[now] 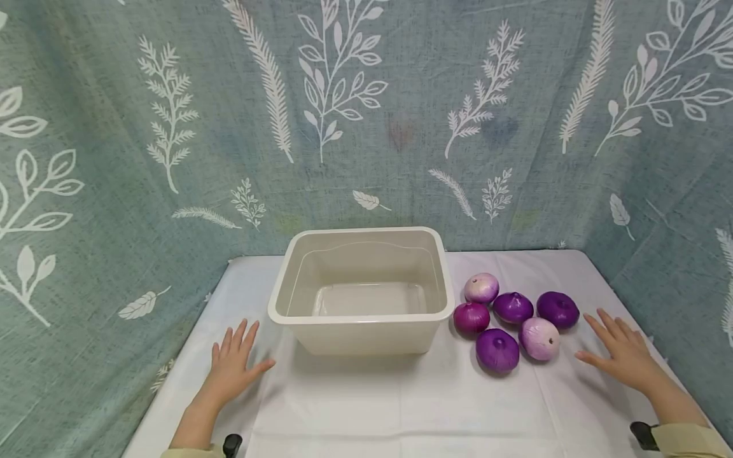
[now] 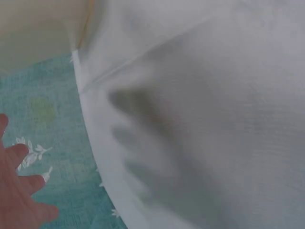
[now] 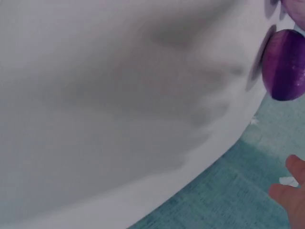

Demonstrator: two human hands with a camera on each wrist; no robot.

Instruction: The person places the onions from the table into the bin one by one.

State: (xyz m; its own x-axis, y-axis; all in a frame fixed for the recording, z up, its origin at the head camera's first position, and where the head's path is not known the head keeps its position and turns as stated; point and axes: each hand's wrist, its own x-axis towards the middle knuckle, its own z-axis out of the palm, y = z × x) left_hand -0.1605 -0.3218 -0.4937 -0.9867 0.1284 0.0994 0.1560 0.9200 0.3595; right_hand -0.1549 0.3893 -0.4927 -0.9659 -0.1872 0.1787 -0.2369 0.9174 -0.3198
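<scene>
My left hand (image 1: 231,369) is spread over the table's left side, fingers straight and holding nothing, with a cream plastic tub (image 1: 366,337) to its right. In the left wrist view, fingers of that hand (image 2: 24,191) show at the lower left edge. On the right, my right hand (image 1: 621,356) is spread too, palm down and holding nothing. Just left of its fingertips lie a dark purple onion (image 1: 558,310) and a pale onion (image 1: 539,339). Close by are a front purple onion (image 1: 497,350), a middle one (image 1: 513,308), a magenta one (image 1: 471,318) and a pale back one (image 1: 481,288).
A white cloth (image 1: 355,407) covers the table. Green leaf-patterned fabric (image 1: 401,127) rises behind the table and along both sides. The tub's rim (image 1: 366,319) stands higher than the onions, and its inside shows only a bare bottom (image 1: 369,299).
</scene>
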